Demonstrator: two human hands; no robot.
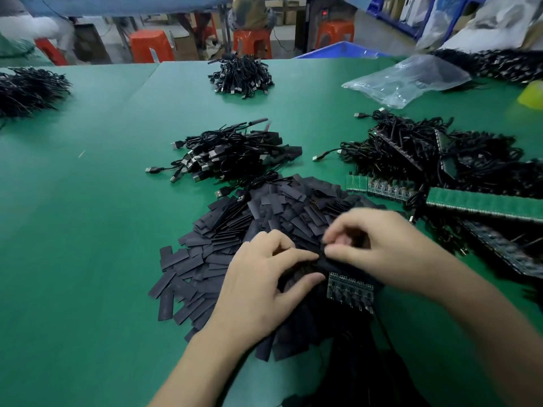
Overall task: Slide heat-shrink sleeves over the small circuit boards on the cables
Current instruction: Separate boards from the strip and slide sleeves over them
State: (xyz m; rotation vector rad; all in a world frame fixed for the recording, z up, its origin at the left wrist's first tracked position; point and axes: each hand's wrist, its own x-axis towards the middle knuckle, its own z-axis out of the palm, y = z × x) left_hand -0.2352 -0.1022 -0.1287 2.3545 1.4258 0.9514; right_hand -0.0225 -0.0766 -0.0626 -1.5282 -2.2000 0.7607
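both hands are over the near right edge of the sleeve pile [264, 207] on the green mat [88, 230]. my left hand [261, 283] has thumb and forefinger pinched on a black sleeve [316, 266]. my right hand [379, 248] meets it there, fingers curled, fingertips nipping the same sleeve from the other side. it's blurred, so i cannot tell whether a board sits inside. at the pile's near right edge, just below the pinch, lies a strip of small circuit boards [349, 292]. beyond the pile there's a bundle of cables [232, 154] with usb plugs. right of the pile, a big cable tangle [435, 148] and a green board strip [482, 205]. far beyond the pile, a clear plastic bag [408, 77].
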